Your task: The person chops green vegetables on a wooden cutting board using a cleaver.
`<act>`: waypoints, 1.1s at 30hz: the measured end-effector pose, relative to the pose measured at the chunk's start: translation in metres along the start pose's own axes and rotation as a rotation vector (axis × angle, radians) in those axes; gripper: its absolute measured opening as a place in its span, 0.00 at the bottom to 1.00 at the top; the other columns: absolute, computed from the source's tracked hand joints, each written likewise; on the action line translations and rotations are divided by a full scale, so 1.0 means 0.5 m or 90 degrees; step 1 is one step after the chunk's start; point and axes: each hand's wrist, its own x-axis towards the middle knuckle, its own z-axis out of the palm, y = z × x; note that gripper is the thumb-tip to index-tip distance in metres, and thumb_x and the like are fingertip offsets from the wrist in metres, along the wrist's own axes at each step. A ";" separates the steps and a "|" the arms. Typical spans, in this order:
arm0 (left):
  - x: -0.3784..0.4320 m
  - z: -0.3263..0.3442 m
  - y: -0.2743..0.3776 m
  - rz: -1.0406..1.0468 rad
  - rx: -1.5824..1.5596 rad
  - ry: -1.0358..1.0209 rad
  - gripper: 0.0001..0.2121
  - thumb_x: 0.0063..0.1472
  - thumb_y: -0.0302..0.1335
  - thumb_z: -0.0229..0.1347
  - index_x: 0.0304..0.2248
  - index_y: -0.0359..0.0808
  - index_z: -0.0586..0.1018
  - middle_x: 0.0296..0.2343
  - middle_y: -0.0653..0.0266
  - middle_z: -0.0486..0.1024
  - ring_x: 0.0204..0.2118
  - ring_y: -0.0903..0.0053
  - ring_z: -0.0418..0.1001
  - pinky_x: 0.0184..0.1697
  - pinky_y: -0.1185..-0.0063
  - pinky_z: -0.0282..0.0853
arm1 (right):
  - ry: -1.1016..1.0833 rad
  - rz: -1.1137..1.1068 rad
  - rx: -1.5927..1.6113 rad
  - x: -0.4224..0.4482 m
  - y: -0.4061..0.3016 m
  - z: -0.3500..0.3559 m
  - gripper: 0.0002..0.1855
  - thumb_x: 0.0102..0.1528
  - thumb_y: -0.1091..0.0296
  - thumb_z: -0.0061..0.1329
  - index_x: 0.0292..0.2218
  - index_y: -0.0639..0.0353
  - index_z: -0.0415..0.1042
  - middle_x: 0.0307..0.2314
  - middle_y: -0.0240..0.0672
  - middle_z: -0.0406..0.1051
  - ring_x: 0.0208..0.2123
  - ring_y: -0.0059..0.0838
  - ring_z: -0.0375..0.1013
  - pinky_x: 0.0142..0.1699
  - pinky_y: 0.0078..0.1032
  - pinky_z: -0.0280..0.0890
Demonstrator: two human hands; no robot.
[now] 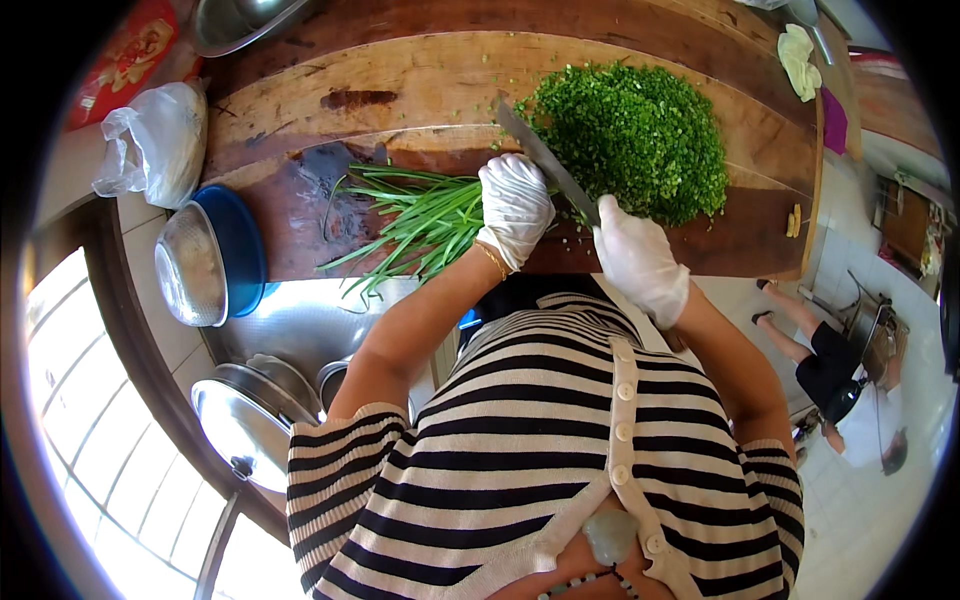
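My left hand (516, 210), in a white glove, is closed over a bunch of long green stalks, likely chives or scallions (442, 217), which fan out leftward over the front edge of the wooden worktop (420, 56). In my right hand (641, 259), also gloved, is the handle of a long-bladed kitchen knife (544, 154). Its blade slants away to the upper left, just right of my left hand. A large heap of finely chopped greens (630, 139) lies beyond and to the right of the blade. The cut ends under my left hand are mostly hidden.
Left of the worktop are a plastic bag (169, 142), a metal colander (191, 262) and a blue basin (244, 247). A metal bowl (240, 26) stands at the top left. Pots with lids (247, 427) are at lower left. Another person (855, 390) is farther off at right.
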 end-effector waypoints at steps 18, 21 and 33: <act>-0.030 -0.073 -0.004 0.024 -0.015 -0.036 0.47 0.36 0.42 0.64 0.49 0.18 0.57 0.35 0.51 0.63 0.38 0.61 0.61 0.43 0.65 0.57 | 0.279 -0.078 0.041 -0.015 0.055 0.087 0.15 0.51 0.73 0.44 0.43 0.59 0.62 0.16 0.44 0.68 0.16 0.44 0.69 0.22 0.38 0.63; -0.031 -0.051 -0.009 -0.032 0.074 -0.132 0.38 0.37 0.39 0.61 0.45 0.22 0.61 0.33 0.54 0.63 0.36 0.65 0.62 0.40 0.67 0.58 | 0.251 -0.056 0.063 -0.038 0.028 0.092 0.17 0.50 0.74 0.45 0.43 0.58 0.62 0.14 0.43 0.67 0.16 0.45 0.69 0.21 0.39 0.62; -0.011 0.031 -0.034 0.037 -0.065 -0.133 0.06 0.47 0.31 0.48 0.21 0.39 0.73 0.19 0.58 0.67 0.24 0.67 0.66 0.23 0.69 0.54 | 0.197 -0.047 -0.055 -0.041 -0.009 0.073 0.04 0.53 0.73 0.36 0.32 0.62 0.60 0.18 0.41 0.68 0.15 0.40 0.71 0.18 0.37 0.65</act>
